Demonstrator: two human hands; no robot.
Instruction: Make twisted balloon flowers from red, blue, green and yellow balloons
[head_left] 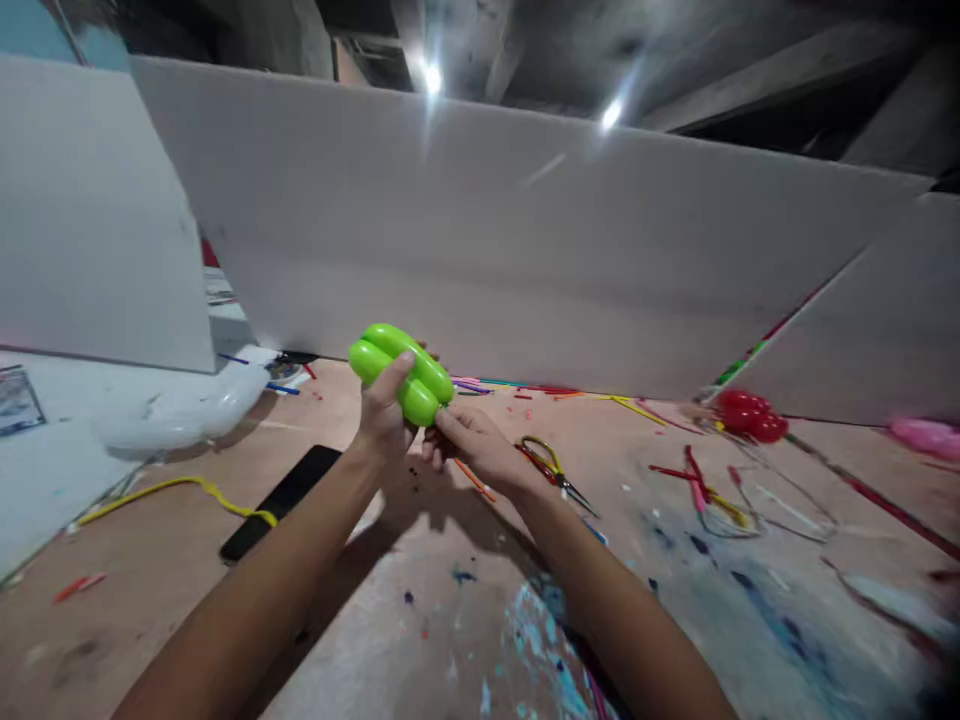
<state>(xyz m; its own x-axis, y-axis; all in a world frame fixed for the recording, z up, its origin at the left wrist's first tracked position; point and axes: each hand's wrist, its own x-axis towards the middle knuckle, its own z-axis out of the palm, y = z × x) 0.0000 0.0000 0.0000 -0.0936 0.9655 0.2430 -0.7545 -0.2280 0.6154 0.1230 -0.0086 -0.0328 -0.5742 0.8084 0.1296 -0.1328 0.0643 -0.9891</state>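
A bright green twisted balloon (401, 371), folded into three short sausage-like segments, is held up above the table. My left hand (384, 415) wraps round its lower left side, thumb across the front. My right hand (476, 447) is closed and pinches the balloon's lower right end with its fingertips. Both forearms reach in from the bottom of the view.
Scissors with yellow-green handles (553, 468) lie just right of my hands. A black phone (281, 501) and a yellow uninflated balloon (180, 490) lie to the left, beside a white inflated balloon (184, 415). A red balloon (746, 413), a pink one (926, 436) and scattered balloon scraps lie right. White boards (525, 260) wall the back.
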